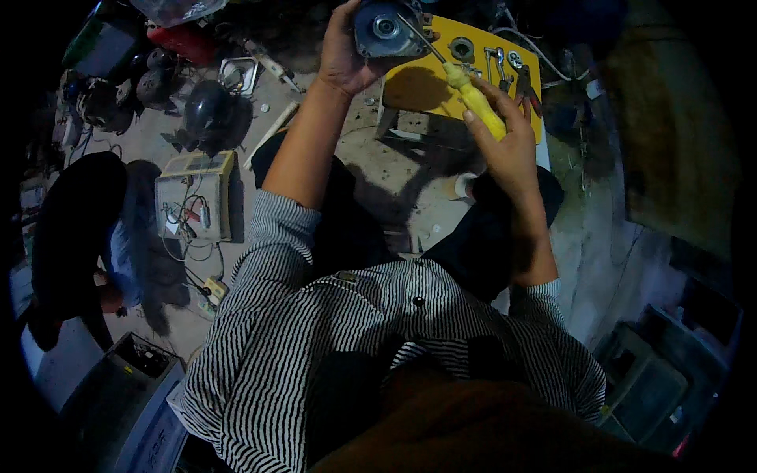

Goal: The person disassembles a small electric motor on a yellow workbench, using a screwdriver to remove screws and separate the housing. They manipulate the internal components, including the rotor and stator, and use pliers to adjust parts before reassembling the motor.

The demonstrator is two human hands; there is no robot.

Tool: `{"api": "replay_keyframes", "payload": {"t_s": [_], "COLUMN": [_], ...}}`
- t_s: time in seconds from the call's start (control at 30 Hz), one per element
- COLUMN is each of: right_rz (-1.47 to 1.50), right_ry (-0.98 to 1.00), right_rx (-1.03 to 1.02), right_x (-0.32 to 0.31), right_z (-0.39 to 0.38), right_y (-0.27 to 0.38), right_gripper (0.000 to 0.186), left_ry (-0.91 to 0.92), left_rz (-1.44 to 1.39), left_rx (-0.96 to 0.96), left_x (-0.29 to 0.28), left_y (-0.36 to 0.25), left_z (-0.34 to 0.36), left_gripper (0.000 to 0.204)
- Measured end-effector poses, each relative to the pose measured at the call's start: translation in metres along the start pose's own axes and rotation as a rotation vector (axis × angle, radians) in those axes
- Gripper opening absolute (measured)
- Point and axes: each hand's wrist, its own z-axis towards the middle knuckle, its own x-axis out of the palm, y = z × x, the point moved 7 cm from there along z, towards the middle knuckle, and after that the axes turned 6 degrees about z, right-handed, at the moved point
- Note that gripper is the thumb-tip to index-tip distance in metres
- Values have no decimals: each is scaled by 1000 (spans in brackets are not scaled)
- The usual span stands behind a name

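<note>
One metal housing (374,30) is grasped in the left hand (341,63), near the yellow tabletop (441,104) carrying a ratchet (515,59) and pliers (523,82). The right hand (511,148) grips a yellow screwdriver (478,102), its tip over the housing's face; whether they touch, I cannot tell.

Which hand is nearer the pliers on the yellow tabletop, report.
Right: the right hand is close beside the pliers; the left hand is well off to their left, holding a metal housing.

Things lie on the floor (367,154) at your left.
You've got a pale box (169,189) with wires (192,214) on it, a square tray (238,76), and another person (79,213) nearby.
</note>
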Motion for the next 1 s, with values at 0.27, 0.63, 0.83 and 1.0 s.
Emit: {"api": "replay_keyframes", "payload": {"t_s": [0.27, 0.63, 0.83, 1.0], "right_rz": [-354, -773, -759, 29], "right_ry": [-62, -33, 77, 191], "right_rx": [-186, -305, -365, 107], "right_x": [-5, -16, -16, -20], "right_z": [-9, 2, 9, 11], "right_y": [36, 75, 77, 38], "right_gripper": [43, 58, 54, 49], "left_ry": [-94, -198, -202, -189], "left_rz": [67, 249, 362, 425], "left_rx": [8, 40, 45, 9], "left_x": [0, -9, -6, -10], "left_y": [-4, -8, -10, -8], "left_z": [-2, 12, 16, 16], "left_gripper": [74, 67, 68, 60]}}
